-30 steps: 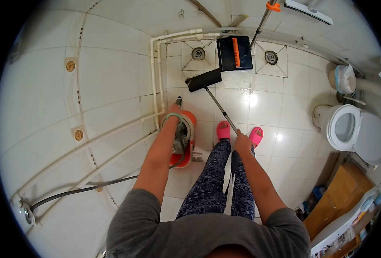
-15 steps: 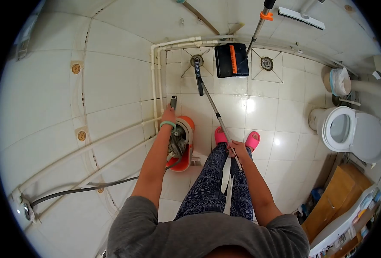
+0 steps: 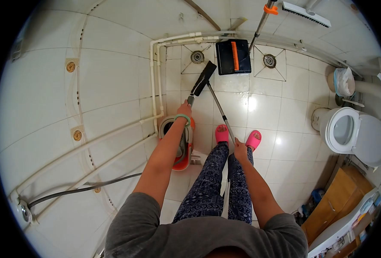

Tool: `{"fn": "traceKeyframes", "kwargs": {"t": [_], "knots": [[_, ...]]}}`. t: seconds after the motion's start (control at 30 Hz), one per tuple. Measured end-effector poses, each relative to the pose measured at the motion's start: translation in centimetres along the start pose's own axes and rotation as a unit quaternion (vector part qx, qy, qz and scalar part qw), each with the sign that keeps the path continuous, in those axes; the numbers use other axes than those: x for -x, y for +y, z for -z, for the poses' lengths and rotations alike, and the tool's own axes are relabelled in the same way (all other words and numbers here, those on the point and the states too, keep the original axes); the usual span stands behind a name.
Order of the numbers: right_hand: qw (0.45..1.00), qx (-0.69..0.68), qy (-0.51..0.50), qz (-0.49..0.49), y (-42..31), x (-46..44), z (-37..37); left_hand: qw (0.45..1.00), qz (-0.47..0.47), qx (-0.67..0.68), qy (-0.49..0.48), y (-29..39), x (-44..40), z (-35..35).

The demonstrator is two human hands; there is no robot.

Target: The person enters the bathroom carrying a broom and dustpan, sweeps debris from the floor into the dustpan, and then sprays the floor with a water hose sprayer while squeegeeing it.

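Note:
My left hand (image 3: 185, 110), with a green bracelet at the wrist, is wrapped round a grey hose nozzle (image 3: 191, 101). The nozzle points at the lower end of a dark flat mop head (image 3: 204, 78), and a thin whitish streak shows between them. My right hand (image 3: 240, 150) grips the silver pole (image 3: 219, 106) of that mop in front of my legs. Its head is tilted and hangs over the floor tiles; I cannot tell whether it touches them. Below my left forearm stands an orange-and-grey mop bucket (image 3: 182, 165), partly hidden by the arm, with the hose running across it.
The grey hose (image 3: 83, 189) runs to a wall fitting (image 3: 25, 213). A black dustpan (image 3: 225, 58) with an orange-edged tool stands near two floor drains (image 3: 197, 56). White pipes (image 3: 154, 77) follow the left wall. A toilet (image 3: 341, 127) and wooden cabinet (image 3: 341, 193) are at right.
My left hand has moved right with the nozzle, up to the mop head. The mop head has turned and shifted right, off the left drain, and now shows its broad side.

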State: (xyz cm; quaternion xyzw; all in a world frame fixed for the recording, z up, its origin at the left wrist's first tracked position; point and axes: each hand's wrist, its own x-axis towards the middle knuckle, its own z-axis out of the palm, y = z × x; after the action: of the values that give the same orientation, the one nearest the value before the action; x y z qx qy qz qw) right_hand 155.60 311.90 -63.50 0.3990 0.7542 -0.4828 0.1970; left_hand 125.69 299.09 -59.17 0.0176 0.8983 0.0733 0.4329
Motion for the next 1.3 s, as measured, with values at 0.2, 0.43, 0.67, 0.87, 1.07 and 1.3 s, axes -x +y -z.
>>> {"fn": "traceKeyframes", "kwargs": {"t": [0.2, 0.43, 0.67, 0.87, 1.07, 1.3], "knots": [[0.999, 0.024, 0.026, 0.008, 0.1, -1.0, -0.3, 0.997, -0.012, -0.072, 0.038, -0.2, -0.5, -0.6], [1.0, 0.009, 0.001, -0.002, 0.3, -0.6, 0.0, 0.995, -0.047, -0.055, 0.067, 0.7, -0.8, 0.1], [0.999, -0.016, -0.003, -0.027, -0.1, 1.2, 0.8, 0.994, -0.065, -0.054, 0.07, 2.0, -1.1, -0.5], [0.999, 0.017, -0.022, -0.018, -0.9, -0.5, 0.8, 0.995, -0.063, -0.051, 0.058, 1.6, -1.3, -0.8], [1.0, -0.004, -0.011, -0.024, 0.1, 0.9, 0.5, 0.992, -0.069, -0.072, 0.079, 0.9, -2.0, -1.6], [1.0, -0.008, -0.015, -0.019, 0.4, 1.5, 0.1, 0.997, -0.013, -0.078, 0.023, 2.2, -0.2, -0.6]]}}
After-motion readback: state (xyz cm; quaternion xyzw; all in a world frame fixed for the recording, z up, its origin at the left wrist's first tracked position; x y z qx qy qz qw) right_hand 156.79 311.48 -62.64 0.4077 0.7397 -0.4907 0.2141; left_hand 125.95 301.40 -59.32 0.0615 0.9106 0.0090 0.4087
